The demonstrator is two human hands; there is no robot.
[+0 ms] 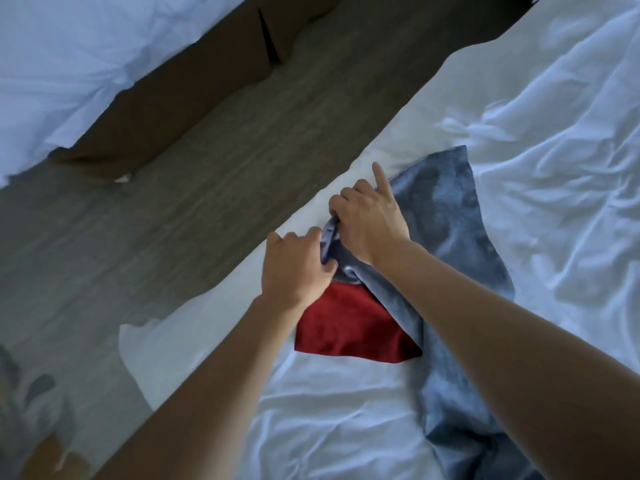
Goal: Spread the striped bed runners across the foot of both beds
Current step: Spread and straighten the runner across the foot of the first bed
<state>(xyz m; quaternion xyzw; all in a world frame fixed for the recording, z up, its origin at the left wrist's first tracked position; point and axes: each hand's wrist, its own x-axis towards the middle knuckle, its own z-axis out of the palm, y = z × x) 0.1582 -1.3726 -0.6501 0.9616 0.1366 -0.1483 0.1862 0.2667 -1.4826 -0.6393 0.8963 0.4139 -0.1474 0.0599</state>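
Your left hand [298, 268] and right hand [369, 225] both pinch one bunched edge of the grey-blue and red soft fabric bed runner [446, 237], lying crumpled on the white-sheeted near bed [554, 133]. Draw hands apart toward 10 and 4 o'clock, flatten it, keep edges square.

Floor [214, 188]: grey-brown wood-grain planks, running btwn the two beds. Brown panel [180, 98] w/ dark vertical slit, under white bedding at upper left. Blurred grey-patterned item [31, 403] at lower-left edge; tan object [52, 459] below it, too blurred to identify.
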